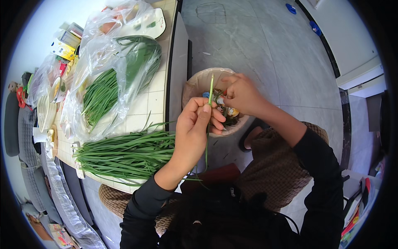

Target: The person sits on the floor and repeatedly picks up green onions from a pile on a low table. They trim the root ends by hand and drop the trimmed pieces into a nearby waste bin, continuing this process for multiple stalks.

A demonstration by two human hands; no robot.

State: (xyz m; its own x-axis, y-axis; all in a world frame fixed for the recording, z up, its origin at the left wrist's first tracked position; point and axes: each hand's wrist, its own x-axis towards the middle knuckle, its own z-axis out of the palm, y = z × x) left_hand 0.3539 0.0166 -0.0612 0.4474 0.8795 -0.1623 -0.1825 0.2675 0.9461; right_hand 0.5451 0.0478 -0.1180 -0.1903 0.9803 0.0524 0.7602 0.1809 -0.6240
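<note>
My left hand (199,119) pinches a garlic chive stalk (211,88) between thumb and forefinger. The stalk's pale end points up, and its thin green leaf hangs below the hand. Just right of the stalk, my right hand (242,95) is over the waste bin, its fingers partly curled and apart; I see nothing held in them. The lined waste bin (199,77) contains plant scraps and wrappers. Beside my left forearm a loose pile of garlic chives (124,154) lies on the table. More chives (102,96) stick out of a clear plastic bag (124,74) behind the pile.
The tiled tabletop (155,99) ends in a dark edge beside the bin. A white tray (158,23), another plastic bag (108,18), a bowl (56,89) and a white basket (45,112) stand on it. My checked trouser leg (276,165) is right of the bin.
</note>
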